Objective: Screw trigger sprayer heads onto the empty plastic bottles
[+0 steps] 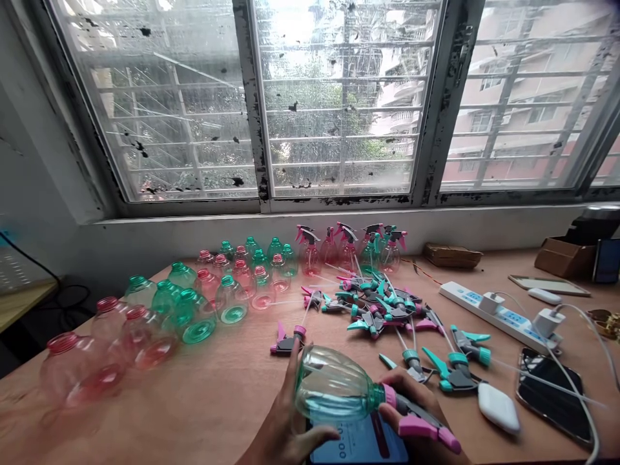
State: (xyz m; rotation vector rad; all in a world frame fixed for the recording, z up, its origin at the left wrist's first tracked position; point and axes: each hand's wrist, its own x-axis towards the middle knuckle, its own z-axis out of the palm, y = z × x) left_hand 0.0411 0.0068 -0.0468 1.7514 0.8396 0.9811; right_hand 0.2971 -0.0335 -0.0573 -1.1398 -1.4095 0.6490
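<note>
My left hand (283, 420) is wrapped around a clear green spray bottle (334, 387) held on its side low in the view. My right hand (416, 407) grips the pink and grey trigger head (419, 423) fitted at the bottle's neck. Under both hands lies a phone with a lit screen (358, 445). Just beyond the bottle a pile of loose pink and teal trigger heads (387, 310) lies on the wooden table (217, 394). One pink trigger head (285, 342) lies apart near my left hand.
Several empty pink and green bottles (194, 303) lie at the left. Finished spray bottles (349, 248) stand along the window wall. At the right are a white power strip (498, 313) with chargers, a dark phone (552, 391), a white case (498, 407) and cardboard boxes (562, 255).
</note>
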